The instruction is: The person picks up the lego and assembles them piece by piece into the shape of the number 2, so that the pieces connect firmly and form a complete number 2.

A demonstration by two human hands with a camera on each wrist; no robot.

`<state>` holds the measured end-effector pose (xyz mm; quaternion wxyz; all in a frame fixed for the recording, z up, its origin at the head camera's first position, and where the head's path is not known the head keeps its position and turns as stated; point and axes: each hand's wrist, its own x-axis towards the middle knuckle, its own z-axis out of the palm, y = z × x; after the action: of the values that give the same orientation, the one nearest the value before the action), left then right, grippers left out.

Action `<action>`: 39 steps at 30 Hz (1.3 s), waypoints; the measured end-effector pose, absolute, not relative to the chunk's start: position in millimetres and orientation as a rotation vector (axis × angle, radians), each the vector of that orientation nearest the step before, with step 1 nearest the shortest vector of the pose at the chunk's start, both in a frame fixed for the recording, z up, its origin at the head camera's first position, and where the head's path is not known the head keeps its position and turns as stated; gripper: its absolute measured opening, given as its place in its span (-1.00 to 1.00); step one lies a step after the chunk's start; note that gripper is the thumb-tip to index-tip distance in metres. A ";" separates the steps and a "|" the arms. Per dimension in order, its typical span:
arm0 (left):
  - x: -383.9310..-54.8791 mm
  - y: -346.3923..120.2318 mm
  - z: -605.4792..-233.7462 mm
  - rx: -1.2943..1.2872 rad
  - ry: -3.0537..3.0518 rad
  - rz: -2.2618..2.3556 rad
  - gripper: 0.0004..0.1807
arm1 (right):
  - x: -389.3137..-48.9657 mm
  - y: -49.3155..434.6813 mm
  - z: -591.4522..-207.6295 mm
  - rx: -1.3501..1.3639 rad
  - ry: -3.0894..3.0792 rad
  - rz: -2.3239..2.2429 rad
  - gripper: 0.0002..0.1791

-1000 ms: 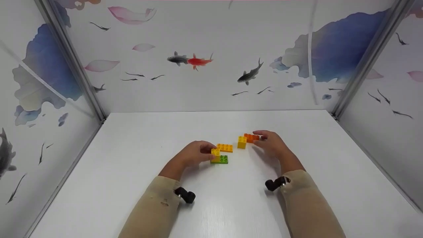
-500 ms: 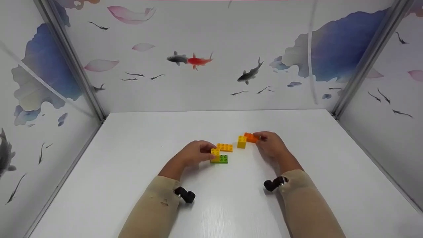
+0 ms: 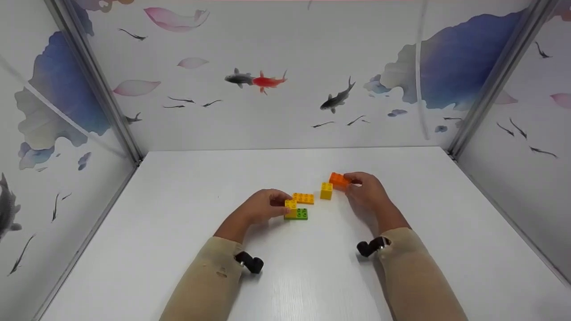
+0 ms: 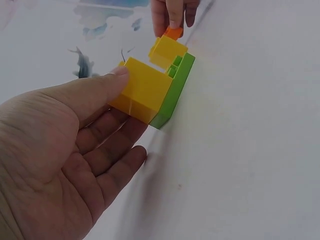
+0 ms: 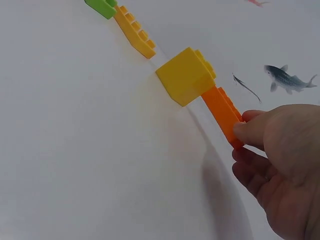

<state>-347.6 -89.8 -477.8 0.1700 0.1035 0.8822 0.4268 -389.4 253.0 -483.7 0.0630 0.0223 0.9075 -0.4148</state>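
Note:
In the head view my left hand point(image 3: 266, 206) pinches a yellow toy building brick point(image 3: 290, 207) between thumb and fingers. That brick sits on the left part of a flat green brick point(image 4: 178, 85), whose studs show on the other part. My right hand point(image 3: 366, 189) grips an orange brick point(image 3: 339, 180) by its right end, thumb on the near side. Just left of the orange brick stands another yellow brick point(image 5: 185, 77), touched by neither hand. A flat yellow-orange brick point(image 3: 304, 199) lies behind the green one, between the two hands.
All the bricks are on a white tabletop point(image 3: 290, 285). Behind it rises a white panel point(image 3: 276, 120) printed with fish and petals, with more panels at the left and right. A small black device point(image 3: 250, 263) sits at each wrist.
The right hand has closed its fingers on the orange brick and shifted it slightly upward in the head view, tilting it. My left hand stays where it was.

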 end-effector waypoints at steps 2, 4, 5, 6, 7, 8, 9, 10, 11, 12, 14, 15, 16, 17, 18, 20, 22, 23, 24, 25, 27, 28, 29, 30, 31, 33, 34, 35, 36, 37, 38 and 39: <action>-348.2 -90.1 -478.2 0.300 2.511 1.204 -0.62 | -390.4 252.5 -481.6 0.053 2.752 -1.247 -0.49; -349.0 -90.6 -478.9 0.314 2.521 1.193 -0.62 | -391.3 251.3 -479.5 0.044 2.764 -1.245 -0.51; -349.4 -90.9 -479.2 0.322 2.526 1.191 -0.62 | -391.7 250.5 -478.4 0.030 2.772 -1.243 -0.51; -349.7 -91.2 -479.5 0.327 2.530 1.192 -0.62 | -391.9 249.5 -477.3 0.012 2.785 -1.235 -0.52; -349.8 -91.5 -479.7 0.332 2.535 1.190 -0.62 | -392.0 248.1 -476.1 -0.002 2.794 -1.232 -0.52; -350.0 -91.7 -479.9 0.337 2.539 1.190 -0.62 | -391.8 246.6 -475.0 -0.016 2.799 -1.236 -0.53; -350.1 -91.9 -480.0 0.339 2.541 1.191 -0.62 | -391.5 244.8 -473.8 -0.032 2.806 -1.239 -0.53; -350.1 -92.1 -480.0 0.342 2.542 1.194 -0.62 | -391.1 242.8 -472.5 -0.052 2.813 -1.239 -0.53; -350.0 -92.3 -480.0 0.343 2.543 1.196 -0.62 | -390.4 240.4 -470.9 -0.065 2.819 -1.241 -0.54; -350.0 -92.4 -480.1 0.345 2.543 1.198 -0.62 | -389.6 238.0 -469.3 -0.081 2.825 -1.243 -0.54; -350.0 -92.6 -480.3 0.352 2.545 1.201 -0.62 | -387.7 233.3 -466.1 -0.123 2.838 -1.253 -0.56; -350.0 -92.7 -480.5 0.356 2.548 1.202 -0.62 | -386.7 230.8 -464.5 -0.142 2.846 -1.258 -0.57; -350.1 -92.9 -480.7 0.363 2.550 1.201 -0.62 | -385.6 228.3 -462.9 -0.160 2.853 -1.264 -0.57; -350.1 -93.1 -481.0 0.365 2.552 1.199 -0.61 | -384.3 225.9 -461.5 -0.180 2.859 -1.268 -0.58; -350.2 -93.3 -481.3 0.369 2.552 1.199 -0.60 | -383.2 223.7 -460.3 -0.200 2.863 -1.269 -0.59; -350.1 -93.8 -482.1 0.371 2.551 1.197 -0.58 | -380.6 219.2 -458.4 -0.234 2.859 -1.274 -0.60; -349.9 -94.4 -482.6 0.371 2.546 1.198 -0.57 | -378.2 214.9 -456.8 -0.260 2.842 -1.280 -0.61; -349.8 -94.7 -482.8 0.369 2.541 1.204 -0.57 | -377.0 212.7 -456.0 -0.274 2.831 -1.279 -0.61; -349.7 -95.1 -482.9 0.370 2.537 1.209 -0.57 | -375.8 210.7 -455.2 -0.288 2.820 -1.278 -0.61; -349.6 -95.5 -482.9 0.368 2.535 1.211 -0.58 | -374.7 208.5 -454.2 -0.305 2.812 -1.275 -0.61; -349.7 -96.3 -482.5 0.371 2.536 1.209 -0.59 | -372.4 204.2 -451.9 -0.337 2.798 -1.273 -0.61; -349.8 -96.7 -482.0 0.372 2.536 1.207 -0.59 | -371.3 202.0 -450.6 -0.360 2.795 -1.263 -0.62; -350.0 -97.1 -481.7 0.373 2.536 1.206 -0.59 | -370.2 200.0 -449.5 -0.386 2.791 -1.252 -0.62; -350.2 -97.4 -481.3 0.373 2.537 1.201 -0.59 | -368.9 197.9 -448.2 -0.407 2.789 -1.242 -0.62; -350.6 -97.6 -481.0 0.371 2.537 1.197 -0.59 | -367.7 195.8 -447.0 -0.425 2.784 -1.235 -0.62; -351.0 -98.1 -480.5 0.368 2.533 1.194 -0.58 | -364.9 192.0 -444.9 -0.448 2.777 -1.216 -0.62; -351.0 -98.4 -480.3 0.365 2.530 1.194 -0.58 | -363.6 190.3 -443.9 -0.452 2.769 -1.210 -0.62; -351.0 -98.5 -480.3 0.364 2.531 1.191 -0.57 | -362.2 188.6 -443.3 -0.457 2.764 -1.207 -0.62; -351.1 -98.9 -480.2 0.362 2.529 1.191 -0.57 | -361.0 187.0 -443.0 -0.463 2.758 -1.205 -0.63; -351.3 -99.1 -480.2 0.363 2.529 1.190 -0.56 | -359.9 185.7 -442.9 -0.475 2.753 -1.207 -0.63; -351.5 -99.3 -480.2 0.366 2.529 1.189 -0.56 | -358.7 184.3 -442.9 -0.491 2.749 -1.206 -0.64; -351.8 -99.7 -480.3 0.369 2.527 1.189 -0.55 | -357.7 183.0 -443.2 -0.510 2.743 -1.207 -0.64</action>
<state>-351.8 -99.7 -480.3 0.1616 0.1292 0.8852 0.4166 -357.7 183.0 -443.2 0.0508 -0.1676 0.9012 -0.3964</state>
